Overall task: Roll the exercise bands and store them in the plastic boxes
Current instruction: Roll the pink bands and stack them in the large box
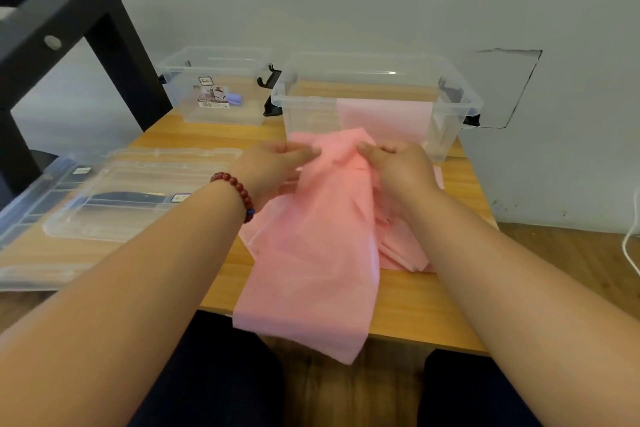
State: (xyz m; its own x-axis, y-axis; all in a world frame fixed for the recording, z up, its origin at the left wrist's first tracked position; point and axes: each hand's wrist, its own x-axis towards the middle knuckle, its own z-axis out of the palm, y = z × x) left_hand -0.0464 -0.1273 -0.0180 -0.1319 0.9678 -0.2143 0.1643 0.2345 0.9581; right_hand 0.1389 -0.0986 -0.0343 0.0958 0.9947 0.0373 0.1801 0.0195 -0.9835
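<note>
A long pink exercise band (311,260) lies across the wooden table (450,315) and hangs over its near edge. My left hand (273,166) and my right hand (398,166) both pinch the band's far end, bunched between them. More pink band lies folded under my right wrist (405,250). Just behind my hands stands an open clear plastic box (450,94) with a pink sheet showing through its front wall. A second clear box (214,90) sits at the back left, labelled, with a small blue item inside.
Clear plastic lids (114,198) lie stacked on the table's left side. A black metal frame (69,21) rises at the far left. The wall stands close behind the boxes. A white cable (628,246) runs along the floor at right.
</note>
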